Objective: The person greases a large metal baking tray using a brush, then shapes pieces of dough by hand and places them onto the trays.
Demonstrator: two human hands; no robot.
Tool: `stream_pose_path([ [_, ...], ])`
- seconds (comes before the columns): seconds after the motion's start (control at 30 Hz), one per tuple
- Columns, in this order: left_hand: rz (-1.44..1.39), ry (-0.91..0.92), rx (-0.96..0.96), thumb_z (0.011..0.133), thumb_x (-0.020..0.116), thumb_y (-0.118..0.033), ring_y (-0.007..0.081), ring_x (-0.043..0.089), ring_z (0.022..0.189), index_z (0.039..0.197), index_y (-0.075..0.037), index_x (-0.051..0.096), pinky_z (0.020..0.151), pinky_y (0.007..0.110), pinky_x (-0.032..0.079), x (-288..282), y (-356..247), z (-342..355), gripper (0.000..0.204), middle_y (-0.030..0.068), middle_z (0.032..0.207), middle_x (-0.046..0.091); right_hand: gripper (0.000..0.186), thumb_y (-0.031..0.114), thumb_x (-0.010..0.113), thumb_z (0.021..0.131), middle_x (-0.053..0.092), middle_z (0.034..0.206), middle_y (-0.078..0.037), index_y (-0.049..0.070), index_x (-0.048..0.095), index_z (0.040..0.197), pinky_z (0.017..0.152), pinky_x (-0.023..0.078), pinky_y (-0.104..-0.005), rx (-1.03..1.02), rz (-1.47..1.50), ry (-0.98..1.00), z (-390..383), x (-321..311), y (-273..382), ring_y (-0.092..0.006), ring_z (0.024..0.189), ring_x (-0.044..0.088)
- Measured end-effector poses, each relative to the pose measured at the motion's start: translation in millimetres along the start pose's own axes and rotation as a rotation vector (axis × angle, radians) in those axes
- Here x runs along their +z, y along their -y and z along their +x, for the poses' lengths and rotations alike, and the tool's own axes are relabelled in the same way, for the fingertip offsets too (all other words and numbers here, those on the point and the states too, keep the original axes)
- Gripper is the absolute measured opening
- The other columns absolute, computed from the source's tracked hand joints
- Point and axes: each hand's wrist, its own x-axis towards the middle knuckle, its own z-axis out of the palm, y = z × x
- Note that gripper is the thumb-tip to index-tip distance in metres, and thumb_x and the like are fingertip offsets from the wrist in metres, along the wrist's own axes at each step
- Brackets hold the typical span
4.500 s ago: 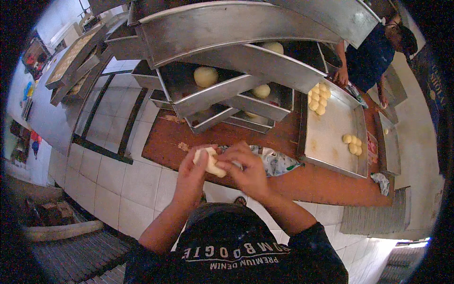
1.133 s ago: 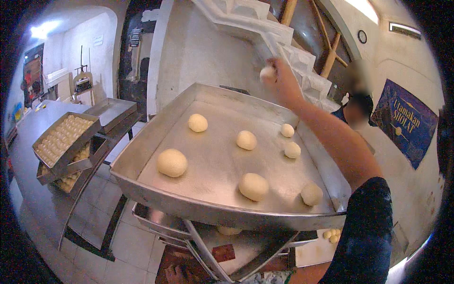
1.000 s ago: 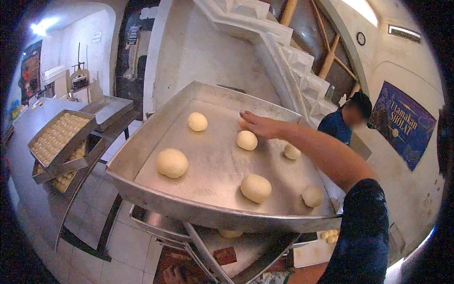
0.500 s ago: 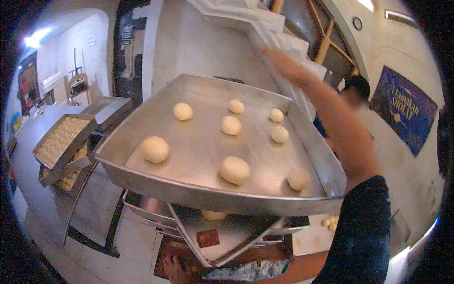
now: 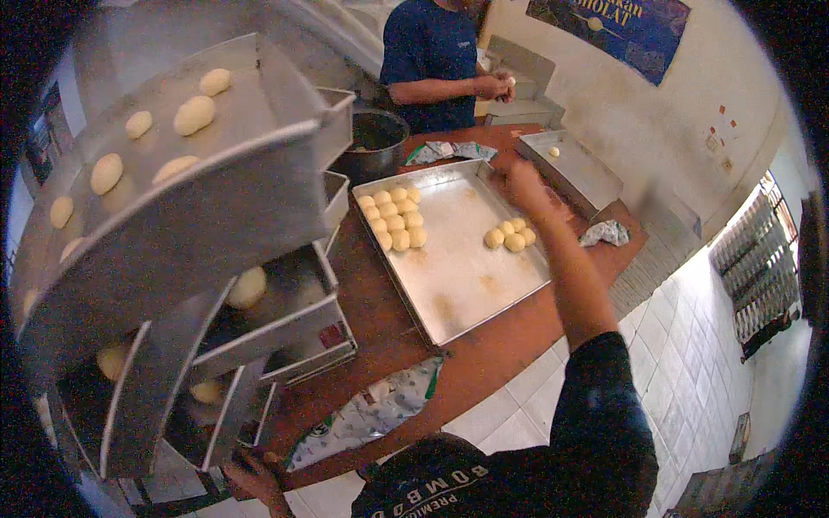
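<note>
My right hand [image 5: 523,180], smeared by motion, is over the far right corner of a shallow metal tray [image 5: 458,302] on the table. Whether it holds anything is hidden. Dough balls sit in rows [image 5: 399,221] on the tray's left side, and a smaller cluster of dough balls [image 5: 511,234] lies at its right. My left hand [image 5: 252,476] rests low at the table's near left edge, fingers stretched out, beside a stack of metal trays [image 5: 190,207]. Larger dough balls [image 5: 195,115] lie spaced apart in the top tray, and more show in the trays below.
A co-worker [image 5: 432,60] in a dark blue shirt stands across the table, hands together at a small pale piece. Nearby are a dark pot [image 5: 376,138], another tray [image 5: 579,173] with a small dough ball, and plastic packages [image 5: 371,406]. The tall stack crowds my left.
The view has swung right and down, bringing the table tray and co-worker into sight. My right arm has come down from high beside the stack to the table tray. My left hand stays low.
</note>
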Motion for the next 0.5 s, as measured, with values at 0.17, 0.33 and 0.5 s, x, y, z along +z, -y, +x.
stream_pose_path([
  [0.17, -0.268, -0.077, -0.117, 0.089, 0.051, -0.025, 0.0312, 0.046, 0.109, 0.121, 0.004, 0.04, 0.094, 0.039, 0.035, -1.6, 0.1, -13.6, 0.045, 0.0224, 0.118, 0.046, 0.028, 0.015, 0.062, 0.067, 0.06, 0.091, -0.017, 0.011, 0.065, 0.095, 0.075, 0.046, -0.0364, -0.006, -0.191, 0.234, -105.9, 156.8, -115.8, -0.0306, 0.084, 0.059],
  [0.33, -0.244, -0.156, -0.162, 0.088, 0.051, -0.021, 0.0267, 0.05, 0.101, 0.115, 0.005, 0.044, 0.088, 0.037, 0.039, -20.4, -59.8, -42.4, 0.038, 0.0192, 0.114, 0.05, 0.011, 0.011, 0.06, 0.068, 0.059, 0.085, -0.016, 0.005, 0.061, 0.078, 0.07, 0.047, -0.039, -0.001, -0.173, 0.256, -114.1, 185.3, -133.7, -0.0306, 0.076, 0.058],
  [0.5, -0.469, 0.129, -0.079, 0.087, 0.05, -0.009, 0.0207, 0.054, 0.096, 0.098, 0.004, 0.054, 0.087, 0.031, 0.04, -44.5, -113.2, -54.7, 0.018, 0.0145, 0.101, 0.06, 0.016, -0.002, 0.06, 0.066, 0.055, 0.088, -0.012, 0.002, 0.06, 0.081, 0.063, 0.047, -0.0308, -0.136, 0.468, 0.201, -104.4, 33.8, 41.2, -0.0233, 0.073, 0.058],
])
